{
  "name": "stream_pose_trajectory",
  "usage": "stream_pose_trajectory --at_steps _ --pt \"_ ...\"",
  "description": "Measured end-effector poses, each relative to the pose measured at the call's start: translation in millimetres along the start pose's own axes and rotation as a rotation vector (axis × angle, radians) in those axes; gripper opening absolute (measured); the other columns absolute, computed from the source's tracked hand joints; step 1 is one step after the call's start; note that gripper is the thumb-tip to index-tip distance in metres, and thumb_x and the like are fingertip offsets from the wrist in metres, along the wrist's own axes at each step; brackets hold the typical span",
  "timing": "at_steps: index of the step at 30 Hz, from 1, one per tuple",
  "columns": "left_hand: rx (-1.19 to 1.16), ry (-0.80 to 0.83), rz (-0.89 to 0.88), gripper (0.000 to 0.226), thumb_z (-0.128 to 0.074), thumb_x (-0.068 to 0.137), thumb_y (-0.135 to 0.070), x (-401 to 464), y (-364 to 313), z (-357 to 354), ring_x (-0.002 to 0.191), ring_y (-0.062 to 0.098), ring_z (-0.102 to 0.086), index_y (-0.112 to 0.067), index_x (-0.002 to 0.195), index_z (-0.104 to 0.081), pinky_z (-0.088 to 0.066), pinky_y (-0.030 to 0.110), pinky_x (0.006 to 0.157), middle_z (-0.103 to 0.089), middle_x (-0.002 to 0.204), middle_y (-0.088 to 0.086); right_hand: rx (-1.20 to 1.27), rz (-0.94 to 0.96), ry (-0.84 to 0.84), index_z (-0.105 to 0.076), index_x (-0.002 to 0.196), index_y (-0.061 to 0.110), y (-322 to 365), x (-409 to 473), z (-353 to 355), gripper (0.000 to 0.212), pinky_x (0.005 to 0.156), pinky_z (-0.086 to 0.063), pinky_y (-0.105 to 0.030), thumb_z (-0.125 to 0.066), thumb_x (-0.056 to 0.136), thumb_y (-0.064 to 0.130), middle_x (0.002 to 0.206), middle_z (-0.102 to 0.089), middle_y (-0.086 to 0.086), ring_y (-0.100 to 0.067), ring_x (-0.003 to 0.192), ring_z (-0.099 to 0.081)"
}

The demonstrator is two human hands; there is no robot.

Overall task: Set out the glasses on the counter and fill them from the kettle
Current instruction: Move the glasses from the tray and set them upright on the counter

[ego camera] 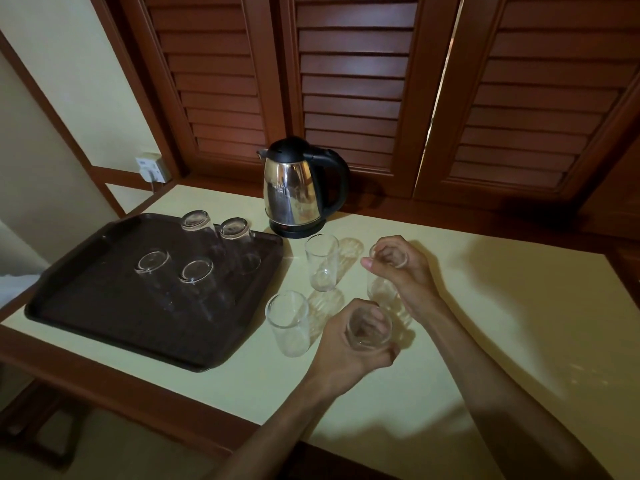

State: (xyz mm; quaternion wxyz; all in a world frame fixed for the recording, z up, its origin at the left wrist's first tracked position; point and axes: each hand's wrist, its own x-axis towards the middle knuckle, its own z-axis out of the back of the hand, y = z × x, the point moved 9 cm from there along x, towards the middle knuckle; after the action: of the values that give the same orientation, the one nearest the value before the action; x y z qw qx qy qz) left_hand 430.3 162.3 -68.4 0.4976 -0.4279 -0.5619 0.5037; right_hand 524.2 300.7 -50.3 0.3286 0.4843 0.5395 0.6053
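Four glasses (194, 271) upside down on the dark tray (69, 306) at the left of the counter (485, 306); two more upright on bare counter just right of the tray, one near the kettle (322, 268), one nearer the front edge (288, 323). Left hand (349, 344) wrapped around a third glass (370, 329), right hand (405, 268) closed from above on a fourth (382, 289), both glasses close together and seemingly at or just above the counter. Steel kettle (294, 188) on its base at the back, black handle (341, 178) turned right. Thin, smooth, light, likely brittle: best held round the middle of the wall, set down softly. Probably heavy once full; take by the handle, pour slowly.
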Motion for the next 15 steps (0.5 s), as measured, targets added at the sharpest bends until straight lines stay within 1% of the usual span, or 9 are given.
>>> stream_pose_trajectory --at_steps 3,5,7,11,13,15 --pt "-0.006 0.001 0.003 0.034 -0.083 0.071 0.011 0 1 0 0.08 0.019 -0.065 -0.002 0.095 -0.063 -0.053 0.036 0.079 -0.068 0.089 0.022 -0.026 -0.003 -0.019 -0.067 0.091 0.011 -4 -3 0 0.042 0.081 -0.052 -0.038 -0.091 0.065 0.033 0.085 -0.067 -0.001 -0.016 0.083 -0.063" --pt "-0.019 -0.001 0.012 0.034 -0.084 0.071 0.008 0 3 -1 0.079 0.018 -0.065 -0.007 0.094 -0.064 -0.053 0.036 0.078 -0.068 0.086 0.018 -0.031 0.004 -0.032 -0.067 0.09 0.012 -5 -4 2 0.038 0.08 -0.052 -0.035 -0.091 0.066 0.031 0.085 -0.068 0.002 -0.013 0.083 -0.064" --pt "-0.035 0.001 0.024 0.034 -0.086 0.071 0.004 0 4 -1 0.079 0.018 -0.065 -0.008 0.094 -0.064 -0.053 0.034 0.077 -0.068 0.085 0.012 -0.033 0.013 -0.023 -0.067 0.09 0.012 -5 -5 0 0.034 0.08 -0.052 -0.03 -0.091 0.07 0.024 0.086 -0.068 0.004 -0.012 0.083 -0.064" --pt "-0.049 0.001 0.03 0.034 -0.086 0.072 0.003 -1 4 -2 0.079 0.018 -0.064 -0.003 0.095 -0.063 -0.053 0.032 0.077 -0.068 0.085 0.006 -0.003 -0.015 0.001 -0.063 0.089 0.006 -11 -5 -2 0.026 0.074 -0.051 -0.02 -0.085 0.077 0.001 0.078 -0.068 0.01 -0.006 0.077 -0.063" --pt "-0.048 0.002 0.032 0.034 -0.085 0.071 0.005 -1 5 -2 0.08 0.018 -0.064 -0.004 0.095 -0.063 -0.054 0.032 0.078 -0.068 0.086 0.004 0.007 -0.035 0.002 -0.062 0.085 0.009 -14 -5 -2 0.024 0.073 -0.05 -0.018 -0.082 0.078 -0.004 0.076 -0.067 0.011 -0.004 0.075 -0.062" --pt "-0.041 0.003 0.034 0.033 -0.084 0.071 0.007 -2 5 -2 0.08 0.017 -0.064 -0.005 0.094 -0.063 -0.053 0.031 0.079 -0.069 0.086 0.003 0.012 -0.049 0.005 -0.063 0.083 0.011 -15 -4 -3 0.025 0.073 -0.05 -0.018 -0.082 0.079 -0.004 0.076 -0.068 0.011 -0.004 0.075 -0.062"
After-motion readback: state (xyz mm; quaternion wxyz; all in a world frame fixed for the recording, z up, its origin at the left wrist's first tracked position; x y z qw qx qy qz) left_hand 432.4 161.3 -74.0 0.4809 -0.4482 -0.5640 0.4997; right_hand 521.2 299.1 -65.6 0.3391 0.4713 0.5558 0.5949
